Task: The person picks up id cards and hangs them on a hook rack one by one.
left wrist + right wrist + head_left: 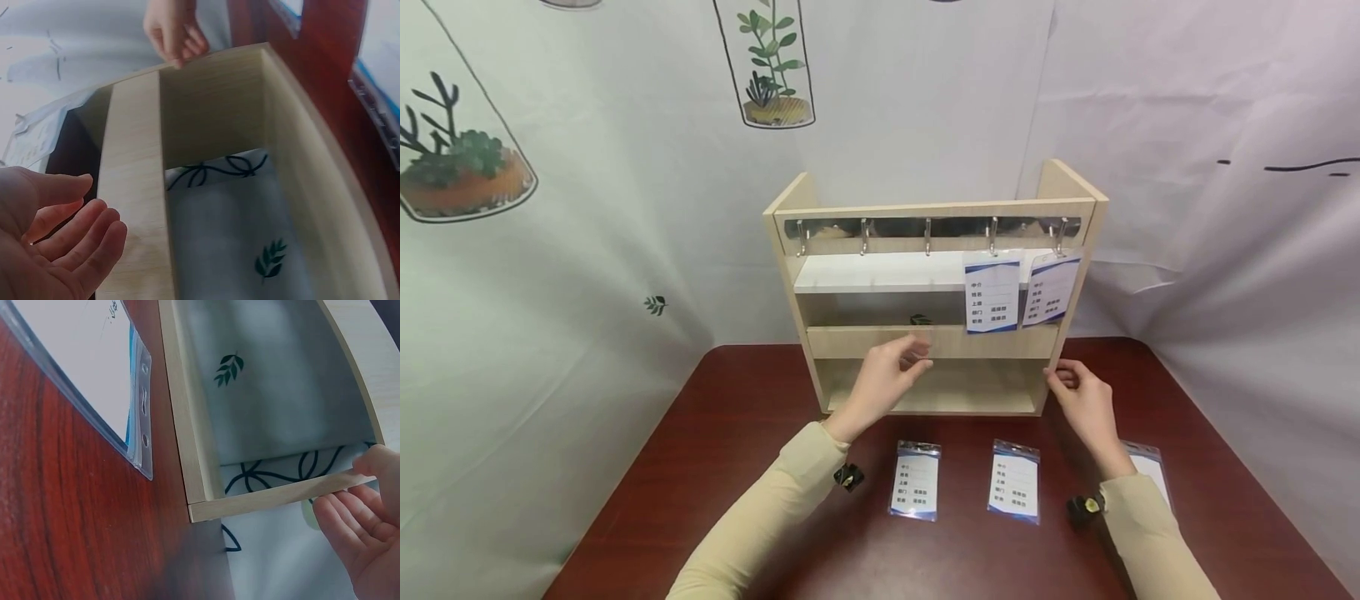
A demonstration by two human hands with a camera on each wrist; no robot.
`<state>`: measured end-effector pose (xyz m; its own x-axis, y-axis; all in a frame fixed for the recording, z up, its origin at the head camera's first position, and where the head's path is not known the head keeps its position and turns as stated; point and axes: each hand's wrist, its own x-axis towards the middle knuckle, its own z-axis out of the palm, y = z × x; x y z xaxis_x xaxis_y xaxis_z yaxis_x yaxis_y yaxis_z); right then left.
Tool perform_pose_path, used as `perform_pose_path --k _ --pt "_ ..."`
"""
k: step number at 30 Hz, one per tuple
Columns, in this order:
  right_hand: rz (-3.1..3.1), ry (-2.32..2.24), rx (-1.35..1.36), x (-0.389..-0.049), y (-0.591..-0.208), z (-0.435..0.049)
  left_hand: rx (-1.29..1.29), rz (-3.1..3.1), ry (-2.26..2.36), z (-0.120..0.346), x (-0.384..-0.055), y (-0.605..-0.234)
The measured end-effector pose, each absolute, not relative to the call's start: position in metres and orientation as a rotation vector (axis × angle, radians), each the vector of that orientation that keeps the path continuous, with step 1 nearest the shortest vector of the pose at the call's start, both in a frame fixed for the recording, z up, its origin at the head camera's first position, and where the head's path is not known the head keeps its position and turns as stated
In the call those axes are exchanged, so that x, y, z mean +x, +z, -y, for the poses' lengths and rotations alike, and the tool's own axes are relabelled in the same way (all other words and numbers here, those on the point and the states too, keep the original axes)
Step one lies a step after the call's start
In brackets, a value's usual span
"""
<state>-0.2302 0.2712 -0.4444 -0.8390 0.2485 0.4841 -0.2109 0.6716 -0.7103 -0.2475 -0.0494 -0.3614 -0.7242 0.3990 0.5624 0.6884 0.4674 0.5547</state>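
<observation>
A small pale wooden shelf (1000,343) stands on the table, with a row of metal hooks (928,237) along its upper front. My left hand (887,375) is in front of its middle board, thumb and bent fingers apart; nothing is between them in the left wrist view. At the shelf's right side, my right hand (1084,408) pinches the front edge of the side panel (281,495), thumb inside and fingers outside. Two badge holders, one facing forward (992,296) and one turned at an angle (1051,292), hang from the two rightmost hooks.
On the dark red table (700,492) lie two more badge holders, a left one (916,483) and a middle one (1015,483). A third badge holder (1150,471) is partly hidden by my right forearm. Behind the shelf hangs a white cloth (917,125) printed with plants.
</observation>
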Motion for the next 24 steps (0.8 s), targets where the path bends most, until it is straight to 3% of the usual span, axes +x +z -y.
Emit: perform_pose_path --k 24 --pt "2.32 1.086 -0.038 -0.231 -0.445 -0.272 -0.983 2.674 -1.243 0.075 -0.248 -0.402"
